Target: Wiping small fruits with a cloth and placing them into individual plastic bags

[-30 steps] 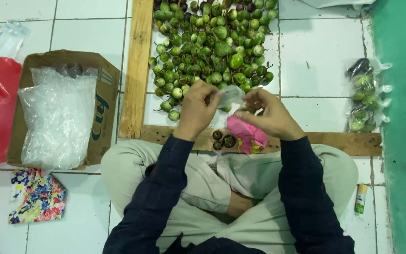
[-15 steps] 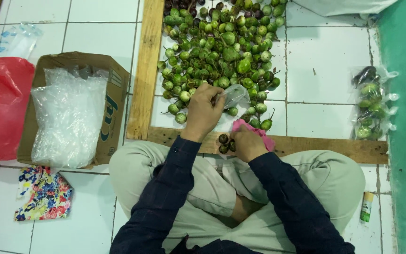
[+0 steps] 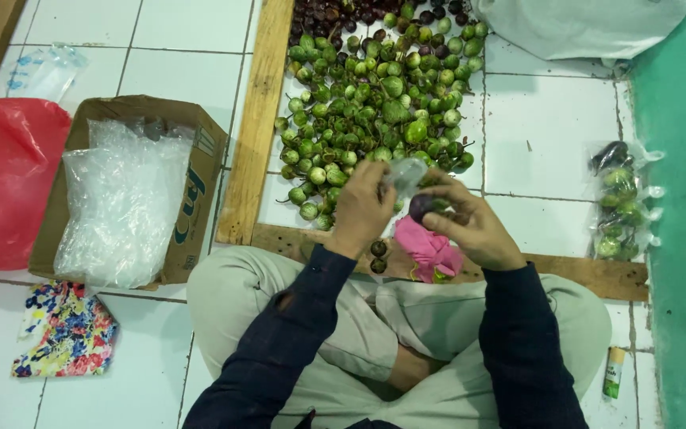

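Observation:
I sit cross-legged on a white tiled floor. My left hand (image 3: 361,208) grips a small clear plastic bag (image 3: 405,174) by its mouth. My right hand (image 3: 470,225) holds a small dark purple round fruit (image 3: 421,206) right beside the bag. A pile of small green round fruits (image 3: 379,111) lies just beyond my hands, inside a wooden frame (image 3: 257,135). A pink cloth (image 3: 430,248) and two dark fruits (image 3: 378,256) rest on the frame's near plank under my hands.
A cardboard box (image 3: 188,206) full of clear plastic bags stands at my left, beside a red plastic bag (image 3: 1,183). Filled bags of fruit (image 3: 621,206) lie at the right near a green mat (image 3: 680,199). A patterned cloth (image 3: 65,330) and small tube (image 3: 614,372) lie nearby.
My right hand has come up from the dark fruits on the plank with a purple fruit and moved to the bag. The camera has tilted, so the pile sits lower in view.

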